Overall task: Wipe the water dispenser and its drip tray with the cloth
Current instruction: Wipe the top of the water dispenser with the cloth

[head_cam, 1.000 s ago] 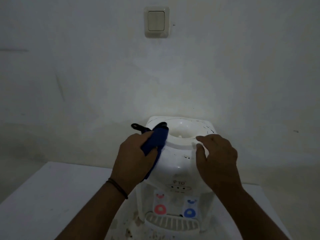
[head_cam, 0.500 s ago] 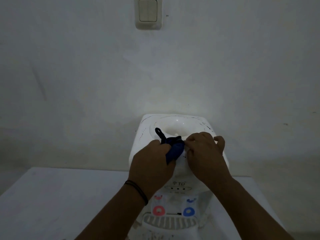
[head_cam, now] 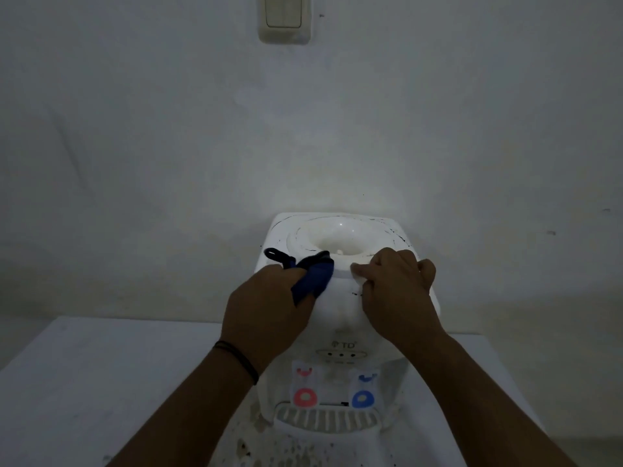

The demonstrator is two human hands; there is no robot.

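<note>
A white tabletop water dispenser (head_cam: pixel 340 318) stands against the wall, its open bottle well at the top. My left hand (head_cam: pixel 266 315) grips a dark blue cloth (head_cam: pixel 313 276) and presses it on the front left of the top rim; a black loop of the cloth sticks out to the left. My right hand (head_cam: pixel 397 291) rests on the top's front right, fingers curled over the rim. Below the hands are a red tap (head_cam: pixel 305 397) and a blue tap (head_cam: pixel 362 398), with the slotted white drip tray (head_cam: pixel 328 421) beneath them.
The dispenser sits on a white table (head_cam: pixel 84 382) with dirty specks near its base. A bare wall rises directly behind it, with a light switch (head_cam: pixel 284 16) high up. Dark scuff marks ring the dispenser's top.
My left hand slid the cloth right along the front rim toward the right hand, then a little back to the left. My right hand stayed on the top with fingers curled.
</note>
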